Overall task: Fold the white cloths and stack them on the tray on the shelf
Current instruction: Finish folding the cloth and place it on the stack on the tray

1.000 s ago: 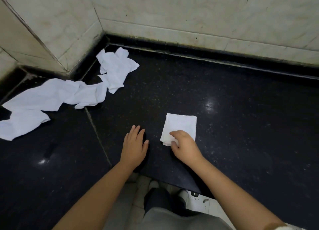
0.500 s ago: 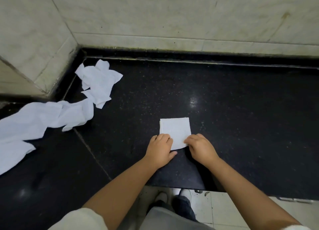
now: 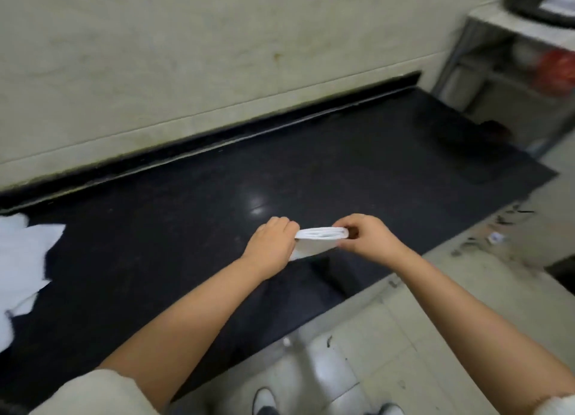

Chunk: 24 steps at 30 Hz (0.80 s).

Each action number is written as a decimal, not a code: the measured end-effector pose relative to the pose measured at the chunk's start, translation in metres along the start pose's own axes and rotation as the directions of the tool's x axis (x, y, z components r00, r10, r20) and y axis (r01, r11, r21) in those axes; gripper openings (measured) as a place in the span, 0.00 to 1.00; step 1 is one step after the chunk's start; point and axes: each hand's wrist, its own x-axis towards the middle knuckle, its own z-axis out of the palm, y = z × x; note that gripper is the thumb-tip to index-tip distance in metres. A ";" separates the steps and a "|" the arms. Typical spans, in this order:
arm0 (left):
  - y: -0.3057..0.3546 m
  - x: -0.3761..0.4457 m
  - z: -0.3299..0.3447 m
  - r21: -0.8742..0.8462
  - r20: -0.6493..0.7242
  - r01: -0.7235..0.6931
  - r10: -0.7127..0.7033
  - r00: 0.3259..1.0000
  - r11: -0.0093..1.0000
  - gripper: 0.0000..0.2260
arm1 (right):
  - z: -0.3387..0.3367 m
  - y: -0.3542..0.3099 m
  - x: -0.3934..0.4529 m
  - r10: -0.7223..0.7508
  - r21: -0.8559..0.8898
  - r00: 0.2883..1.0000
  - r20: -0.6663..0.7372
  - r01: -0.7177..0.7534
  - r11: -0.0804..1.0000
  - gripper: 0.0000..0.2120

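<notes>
From the head view, both hands are lifting the folded cloth (image 3: 317,239) clear of the black desk (image 3: 186,228): the left hand (image 3: 270,243) is pinching one end, the right hand (image 3: 367,237) the other, fingers of each clamped on the cloth, and the layered edge is facing the camera. The bundle is hanging just above the desk near its front edge, sagging a little on the underside. Far off at top right the shelf (image 3: 510,41) is carrying the dark tray (image 3: 525,6), with something white, probably earlier cloths, blurred on top. More unfolded cloths (image 3: 28,259) are waiting at the left edge of the desk. The step in hand looks like the carry to the tray, and doing it well means keeping the layers pressed flat so the folds are not slipping, holding the bundle level, and setting it squarely onto the white pile, edges matching.
</notes>
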 end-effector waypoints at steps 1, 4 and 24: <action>0.022 0.016 -0.006 -0.012 0.002 -0.037 0.037 0.999 0.999 0.11 | -0.022 0.013 -0.011 0.033 0.032 0.999 -0.024 -0.032 0.999 0.11; 0.096 0.062 -0.020 -0.046 0.033 -0.155 0.157 0.987 0.987 0.10 | -0.087 0.061 -0.044 0.059 -0.015 0.988 -0.141 -0.062 0.998 0.10; 0.452 0.371 -0.131 -0.008 -0.108 -0.491 0.488 0.866 0.871 0.09 | -0.485 0.296 -0.101 -0.095 -0.258 0.885 -0.456 -0.029 0.966 0.09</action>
